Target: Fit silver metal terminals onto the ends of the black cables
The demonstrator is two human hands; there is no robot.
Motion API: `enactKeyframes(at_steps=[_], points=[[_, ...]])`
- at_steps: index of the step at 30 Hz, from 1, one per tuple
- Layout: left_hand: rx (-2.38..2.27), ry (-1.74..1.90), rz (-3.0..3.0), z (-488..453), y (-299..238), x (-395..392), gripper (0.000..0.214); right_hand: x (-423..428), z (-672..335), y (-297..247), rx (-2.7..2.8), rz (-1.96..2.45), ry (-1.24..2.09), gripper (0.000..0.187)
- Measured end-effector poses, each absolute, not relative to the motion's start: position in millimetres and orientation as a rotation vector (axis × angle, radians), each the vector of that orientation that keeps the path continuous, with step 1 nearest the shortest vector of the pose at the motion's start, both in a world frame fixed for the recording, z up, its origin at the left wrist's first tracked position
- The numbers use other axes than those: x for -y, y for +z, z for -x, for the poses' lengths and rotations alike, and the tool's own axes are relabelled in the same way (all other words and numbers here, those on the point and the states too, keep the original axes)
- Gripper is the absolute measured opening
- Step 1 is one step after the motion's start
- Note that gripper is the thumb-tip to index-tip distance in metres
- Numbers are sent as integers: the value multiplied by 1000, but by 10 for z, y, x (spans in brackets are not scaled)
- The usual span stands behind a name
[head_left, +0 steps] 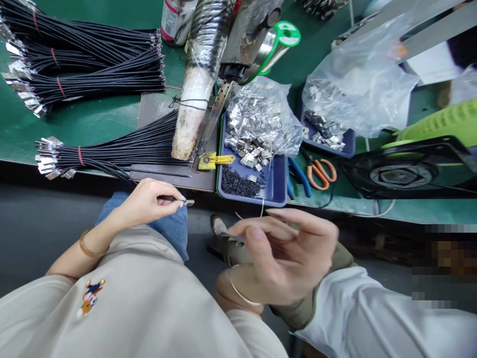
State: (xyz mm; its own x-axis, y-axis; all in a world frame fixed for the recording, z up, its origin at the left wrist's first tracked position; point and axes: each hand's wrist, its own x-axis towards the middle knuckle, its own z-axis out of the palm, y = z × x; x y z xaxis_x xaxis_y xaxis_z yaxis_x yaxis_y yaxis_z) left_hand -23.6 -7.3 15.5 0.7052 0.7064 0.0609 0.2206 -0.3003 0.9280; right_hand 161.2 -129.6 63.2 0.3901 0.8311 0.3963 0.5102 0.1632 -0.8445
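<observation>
My left hand [149, 201] is closed just off the table's front edge, its thumb and fingers pinching a thin black cable [167, 198]. From the fingertips pokes a small metal connector [190, 203]. To the right, my right hand [294, 253] hovers in front of the blue tray, palm up, fingers half curled and apart, with nothing plainly in it. Behind the left hand a bundle of black cables [130, 146] lies under a tape-wrapped holder [192, 109]. A metal-tipped tool [218, 112] slants down beside it, close to a yellow clip [216, 159].
The blue tray [278, 186] holds silvery metal shells [255, 151] and small black pieces [238, 183]. Rightward lie blue-handled pliers [300, 176], orange-handled scissors [322, 174] and a black fan [402, 174]. A solder spool [286, 35] stands behind. A co-worker's light-coloured clothing [365, 308] fills the lower right.
</observation>
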Motion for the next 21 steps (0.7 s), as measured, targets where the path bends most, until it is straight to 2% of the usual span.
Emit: enactKeyframes(at_steps=[2, 3, 6, 8, 10, 15, 18, 21], points=[[-720, 700, -1863, 309, 120, 53, 11, 1360, -1768, 709, 1491, 1589, 607, 13], [-741, 810, -1871, 331, 102, 32, 10, 1366, -1858, 715, 1545, 1670, 634, 7], [-859, 1072, -2069, 324, 46, -71, 9, 1264, -2138, 599, 1497, 2004, 361, 18], [-915, 1012, -2318, 271, 8, -153, 12, 1110, -2316, 446, 1420, 2167, 112, 24], [-955, 839, -2492, 207, -27, -217, 15, 930, -2477, 288, 1420, 2250, 46, 28], [-915, 712, -2501, 186, -6, -248, 13, 608, -2772, 114, 1483, 2265, 256, 30], [-726, 705, -2370, 257, 104, -211, 9, 530, -2883, 171, 1543, 2229, 453, 27], [-533, 681, -2224, 278, 215, -161, 14, 473, -2955, 238, 1623, 2188, 645, 26]])
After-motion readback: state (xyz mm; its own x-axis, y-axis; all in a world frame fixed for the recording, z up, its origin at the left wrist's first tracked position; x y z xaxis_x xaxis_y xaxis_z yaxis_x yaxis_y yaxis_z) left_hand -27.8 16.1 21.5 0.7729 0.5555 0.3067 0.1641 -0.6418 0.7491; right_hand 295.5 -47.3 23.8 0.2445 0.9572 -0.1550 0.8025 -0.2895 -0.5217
